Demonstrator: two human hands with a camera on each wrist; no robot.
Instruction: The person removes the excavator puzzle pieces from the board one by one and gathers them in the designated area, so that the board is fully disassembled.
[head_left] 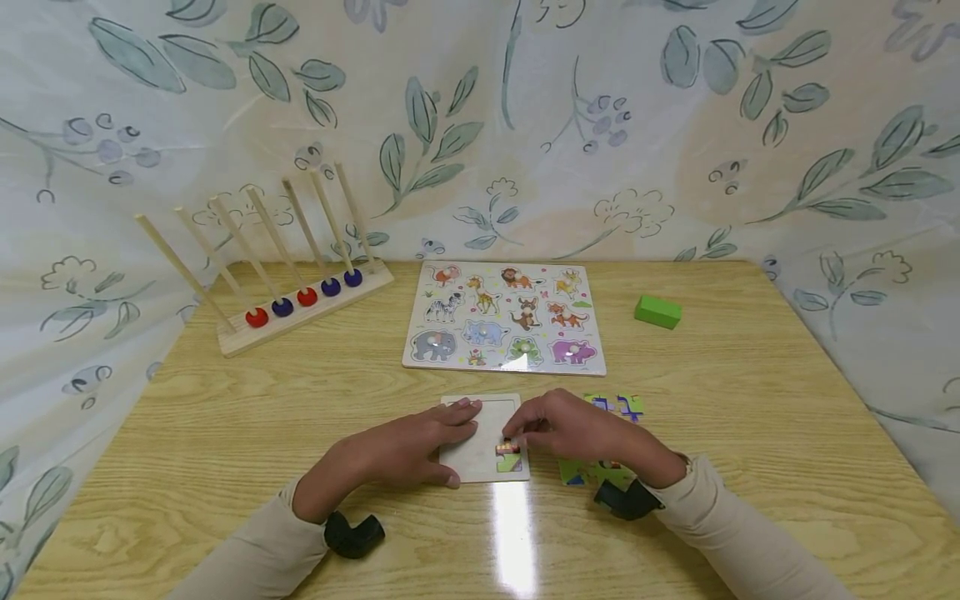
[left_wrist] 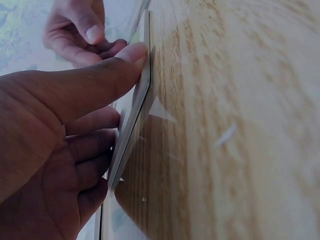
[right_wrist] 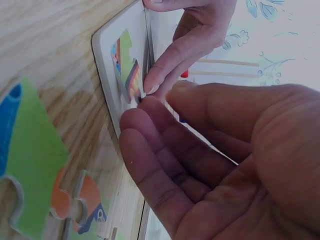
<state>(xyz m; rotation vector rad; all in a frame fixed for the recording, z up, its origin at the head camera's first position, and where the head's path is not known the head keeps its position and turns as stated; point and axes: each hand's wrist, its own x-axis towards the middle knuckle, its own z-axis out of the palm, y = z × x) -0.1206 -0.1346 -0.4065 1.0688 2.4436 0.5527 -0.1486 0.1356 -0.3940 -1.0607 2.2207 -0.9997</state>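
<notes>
A small pale wooden puzzle tray [head_left: 480, 467] lies flat on the table. My left hand [head_left: 408, 443] rests on its left part, thumb [left_wrist: 132, 54] at the near edge and fingers spread over the surface. Inside the tray's near right corner sits a green puzzle piece [head_left: 510, 463]. Just above it is a red-and-yellow striped puzzle piece [right_wrist: 133, 82], which looks tilted in the right wrist view. My right hand [head_left: 573, 423] has its fingertips at this striped piece and seems to pinch its edge; the exact contact is partly hidden.
Loose puzzle pieces [head_left: 573, 472] lie beneath and around the right forearm. Behind the tray is an animal peg puzzle board [head_left: 495, 312], with a green block [head_left: 658, 312] to its right. A wooden peg rack [head_left: 315, 312] with red and blue beads stands at the back left.
</notes>
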